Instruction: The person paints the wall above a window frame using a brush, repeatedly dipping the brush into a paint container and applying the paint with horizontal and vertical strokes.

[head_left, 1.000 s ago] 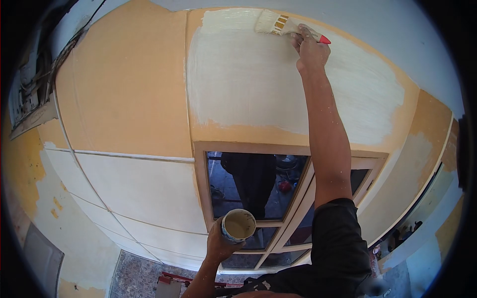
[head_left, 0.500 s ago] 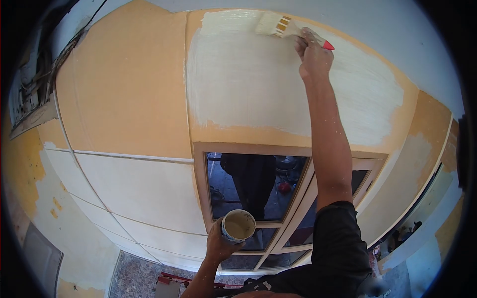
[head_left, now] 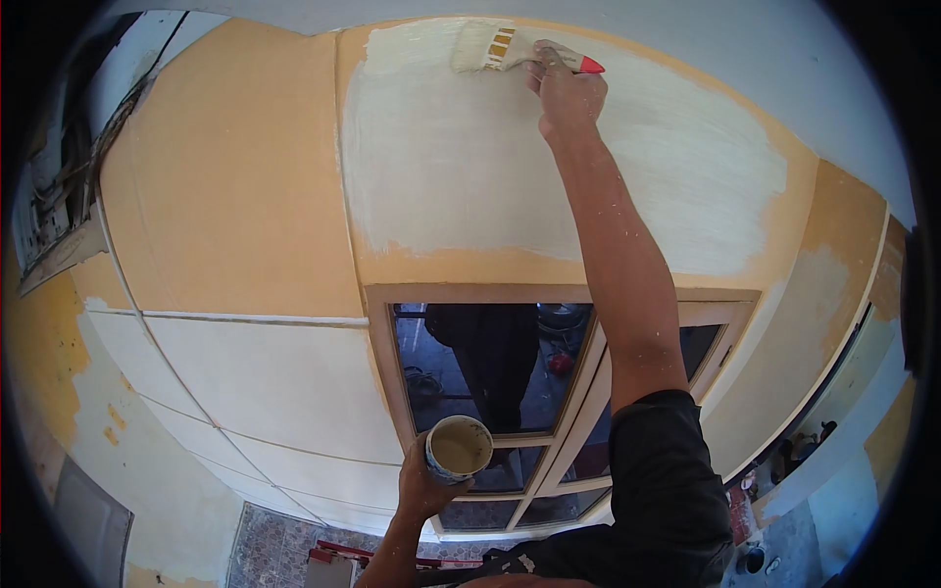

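My right hand [head_left: 571,93] is raised high, its fingers closed round the handle of a wide paintbrush [head_left: 520,47] with a red tip. The pale bristles lie against the upper part of a wall panel, which bears a patch of whitish paint [head_left: 461,157] over orange. Low in the view, my left hand [head_left: 421,485] grips a round paint cup [head_left: 459,448] from its left side. Light-coloured paint shows inside the cup, which is in front of the window.
Below the painted panel is a wood-framed window [head_left: 490,367] with dark glass. An orange panel [head_left: 230,176] and white panels [head_left: 265,382] are on the left, with a cable running down them. Wires hang at the upper left. A small pot [head_left: 751,559] stands at the lower right.
My right hand and the brush have moved left along the top of the painted patch. The view has shifted slightly; my left hand still holds the cup.
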Motion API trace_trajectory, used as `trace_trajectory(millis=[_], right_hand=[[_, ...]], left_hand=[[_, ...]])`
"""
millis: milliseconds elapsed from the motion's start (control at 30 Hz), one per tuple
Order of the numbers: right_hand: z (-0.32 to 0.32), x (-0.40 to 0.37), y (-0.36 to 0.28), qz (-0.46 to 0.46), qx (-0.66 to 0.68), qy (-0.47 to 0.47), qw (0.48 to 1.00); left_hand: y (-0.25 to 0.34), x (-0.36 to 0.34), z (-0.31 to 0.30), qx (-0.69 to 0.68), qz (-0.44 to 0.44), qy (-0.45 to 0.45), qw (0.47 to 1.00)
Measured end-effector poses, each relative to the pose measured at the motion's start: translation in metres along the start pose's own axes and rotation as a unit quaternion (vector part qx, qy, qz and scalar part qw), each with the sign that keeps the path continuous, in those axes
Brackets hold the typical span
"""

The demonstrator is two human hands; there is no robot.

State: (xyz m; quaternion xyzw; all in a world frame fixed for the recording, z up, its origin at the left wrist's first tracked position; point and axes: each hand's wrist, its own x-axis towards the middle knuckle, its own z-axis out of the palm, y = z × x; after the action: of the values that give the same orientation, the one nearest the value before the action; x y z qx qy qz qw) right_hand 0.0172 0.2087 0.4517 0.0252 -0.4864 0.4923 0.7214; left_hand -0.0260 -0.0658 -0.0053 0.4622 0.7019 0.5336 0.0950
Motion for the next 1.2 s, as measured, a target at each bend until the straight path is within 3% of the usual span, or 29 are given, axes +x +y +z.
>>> trace_trajectory(millis=[1200], right_hand=[[-0.064,0.027,-0.033,-0.010,-0.005,0.086,0.996]], left_hand=[[0.003,-0.002,0.000,-0.005,0.002,0.005,1.000]])
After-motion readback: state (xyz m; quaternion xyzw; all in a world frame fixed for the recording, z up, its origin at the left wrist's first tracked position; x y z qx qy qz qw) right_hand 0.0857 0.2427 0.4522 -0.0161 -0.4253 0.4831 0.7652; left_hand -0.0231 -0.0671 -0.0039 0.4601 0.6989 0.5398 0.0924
